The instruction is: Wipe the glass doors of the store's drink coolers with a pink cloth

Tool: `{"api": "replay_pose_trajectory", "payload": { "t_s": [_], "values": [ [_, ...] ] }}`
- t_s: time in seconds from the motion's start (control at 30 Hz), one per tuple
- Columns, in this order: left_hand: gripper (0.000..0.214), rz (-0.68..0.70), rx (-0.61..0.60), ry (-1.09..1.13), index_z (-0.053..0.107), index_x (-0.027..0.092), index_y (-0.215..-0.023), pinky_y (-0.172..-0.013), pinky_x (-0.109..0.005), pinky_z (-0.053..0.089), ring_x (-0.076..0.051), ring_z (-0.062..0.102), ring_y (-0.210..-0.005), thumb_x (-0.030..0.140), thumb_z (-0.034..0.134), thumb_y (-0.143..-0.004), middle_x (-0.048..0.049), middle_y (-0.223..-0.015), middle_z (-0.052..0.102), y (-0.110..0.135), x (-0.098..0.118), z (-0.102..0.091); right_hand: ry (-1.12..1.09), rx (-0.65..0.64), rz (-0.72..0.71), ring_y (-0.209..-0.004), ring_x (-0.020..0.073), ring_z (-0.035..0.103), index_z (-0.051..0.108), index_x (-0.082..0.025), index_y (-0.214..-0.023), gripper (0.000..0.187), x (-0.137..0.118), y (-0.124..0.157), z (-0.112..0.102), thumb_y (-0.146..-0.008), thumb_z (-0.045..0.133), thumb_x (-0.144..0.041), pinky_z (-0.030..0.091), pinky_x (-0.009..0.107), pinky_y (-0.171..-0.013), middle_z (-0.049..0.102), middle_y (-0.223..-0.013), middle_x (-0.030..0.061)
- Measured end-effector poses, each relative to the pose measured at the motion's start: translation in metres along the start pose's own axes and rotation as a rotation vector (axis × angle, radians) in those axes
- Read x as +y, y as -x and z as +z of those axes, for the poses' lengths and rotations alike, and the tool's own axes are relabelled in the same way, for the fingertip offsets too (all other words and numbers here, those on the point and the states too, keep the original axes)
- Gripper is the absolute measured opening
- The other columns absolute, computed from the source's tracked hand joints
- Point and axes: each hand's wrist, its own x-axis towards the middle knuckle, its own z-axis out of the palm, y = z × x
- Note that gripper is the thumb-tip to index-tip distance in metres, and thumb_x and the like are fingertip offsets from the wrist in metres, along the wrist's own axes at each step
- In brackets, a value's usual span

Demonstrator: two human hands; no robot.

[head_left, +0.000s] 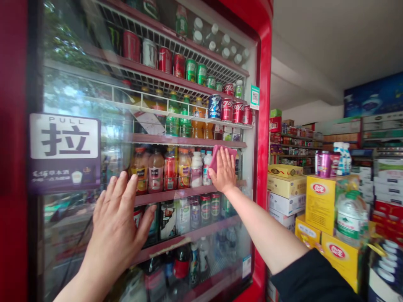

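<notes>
Pink cloth (pixel 215 157) sits between the right hand (pixel 224 168) and the glass door (pixel 231 247), peeking out from 9 to 1 o'clock around the fingers, no clear long axis; right is the nearer hand. Right fingers are straight and slightly spread, laid flat over the cloth rather than clenched on it, tips near 12, forearm coming in from between 4 and 5. Left hand (pixel 117 220) holds nothing, fingers released and thumb out, cloth well off at its 2 o'clock, can't tell if it touches the glass
</notes>
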Motion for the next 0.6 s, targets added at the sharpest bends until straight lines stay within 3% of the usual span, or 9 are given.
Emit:
{"api": "replay_pose_trajectory", "payload": {
  "t_s": [0.1,0.2,0.33,0.6],
  "values": [
    [0.081,-0.025,0.019,-0.003,0.022,0.021,-0.175,-0.137,-0.065,0.028,-0.039,0.023,-0.172,0.047,0.053,-0.105,-0.0206,-0.182,0.029,0.005,-0.003,-0.011,0.031,0.059,0.133,-0.173,0.0341,0.015,0.025,-0.005,-0.174,0.083,0.008,0.011,0.007,-0.105,0.045,-0.046,0.017,0.061,-0.139,0.024,-0.184,0.0205],
    [0.082,-0.042,0.021,-0.016,0.021,0.023,-0.176,-0.136,-0.065,0.028,-0.039,0.024,-0.172,0.047,0.054,-0.104,-0.0192,-0.182,0.03,0.011,-0.011,-0.026,0.03,0.078,0.194,-0.173,0.0345,0.015,0.021,-0.004,-0.175,0.083,-0.016,0.008,0.01,-0.106,0.043,-0.044,0.015,0.062,-0.139,0.022,-0.184,0.0207],
    [0.083,-0.072,0.011,-0.046,0.017,0.024,-0.177,-0.136,-0.064,0.028,-0.038,0.023,-0.172,0.044,0.055,-0.105,-0.0186,-0.183,0.029,0.019,-0.025,-0.048,-0.014,0.018,0.072,-0.174,0.0333,0.012,0.023,-0.007,-0.176,0.082,-0.078,-0.013,0.003,-0.105,0.047,-0.041,0.013,0.062,-0.14,0.021,-0.185,0.0184],
    [0.081,-0.118,0.04,-0.062,0.023,0.022,-0.175,-0.134,-0.068,0.031,-0.041,0.026,-0.17,0.049,0.053,-0.105,-0.0196,-0.181,0.033,0.034,-0.051,-0.086,-0.167,-0.053,-0.122,-0.175,0.0328,0.01,0.028,-0.011,-0.175,0.082,-0.232,-0.068,-0.014,-0.104,0.056,-0.041,0.003,0.059,-0.141,0.016,-0.187,0.0122]
  ]
}}
